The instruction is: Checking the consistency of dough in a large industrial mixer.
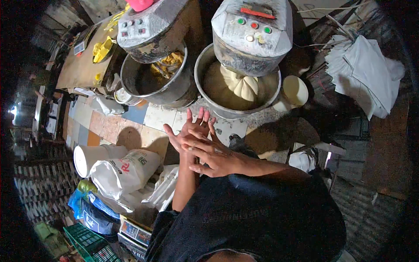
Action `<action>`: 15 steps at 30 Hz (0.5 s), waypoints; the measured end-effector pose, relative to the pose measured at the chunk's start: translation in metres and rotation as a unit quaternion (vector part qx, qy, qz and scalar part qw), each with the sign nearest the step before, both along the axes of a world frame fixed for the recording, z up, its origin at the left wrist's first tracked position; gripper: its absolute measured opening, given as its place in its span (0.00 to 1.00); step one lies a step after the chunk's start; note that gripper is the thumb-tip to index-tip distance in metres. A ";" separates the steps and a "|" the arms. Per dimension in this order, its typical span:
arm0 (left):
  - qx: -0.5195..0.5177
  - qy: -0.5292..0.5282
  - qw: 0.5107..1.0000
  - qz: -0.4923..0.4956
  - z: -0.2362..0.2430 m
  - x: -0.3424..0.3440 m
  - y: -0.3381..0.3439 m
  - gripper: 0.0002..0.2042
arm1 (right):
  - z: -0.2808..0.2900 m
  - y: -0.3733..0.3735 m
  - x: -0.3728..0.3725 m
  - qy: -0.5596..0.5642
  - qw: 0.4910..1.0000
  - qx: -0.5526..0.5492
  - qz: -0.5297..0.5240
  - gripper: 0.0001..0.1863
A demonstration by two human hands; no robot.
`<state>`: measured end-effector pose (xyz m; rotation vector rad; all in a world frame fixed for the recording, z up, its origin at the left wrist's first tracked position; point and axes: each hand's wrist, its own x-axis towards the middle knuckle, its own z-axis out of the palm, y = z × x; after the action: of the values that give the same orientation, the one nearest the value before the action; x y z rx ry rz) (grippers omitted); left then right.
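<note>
My left hand [190,136] is raised palm up with its fingers stretched apart. My right hand [209,155] lies across its palm and wrist, fingers spread and loosely bent; neither hand holds an object. Beyond them, a mixer [253,32] with colored buttons stands over a metal bowl [209,96] of pale dough [240,87]. To its left, a second mixer [148,26] stands over a bowl [139,84] with yellowish material at its mixing part.
A white bucket [89,160] and sacks [126,174] sit at my lower left, near a green crate [89,242]. A wooden table [72,74] is at the back left. A cream bucket [295,90] stands beside the right mixer; white sacks [362,78] hang at the right.
</note>
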<state>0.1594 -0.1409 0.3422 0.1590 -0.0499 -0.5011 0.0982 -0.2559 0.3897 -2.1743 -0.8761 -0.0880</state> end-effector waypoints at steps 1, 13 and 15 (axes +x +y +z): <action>-0.005 0.015 1.000 0.007 0.001 0.000 0.001 0.47 | 0.001 -0.001 -0.004 0.022 1.000 -0.019 0.012 0.32; -0.010 0.030 0.999 -0.030 -0.011 -0.014 -0.009 0.44 | -0.009 0.007 0.009 0.001 1.000 -0.007 -0.027 0.33; -0.015 0.011 0.999 -0.027 -0.008 -0.012 -0.006 0.45 | -0.002 0.005 0.008 -0.035 0.999 0.007 -0.013 0.29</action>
<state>0.1474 -0.1473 0.3343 0.1224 -0.0401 -0.5547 0.1067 -0.2511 0.3873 -2.1815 -0.8841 -0.1841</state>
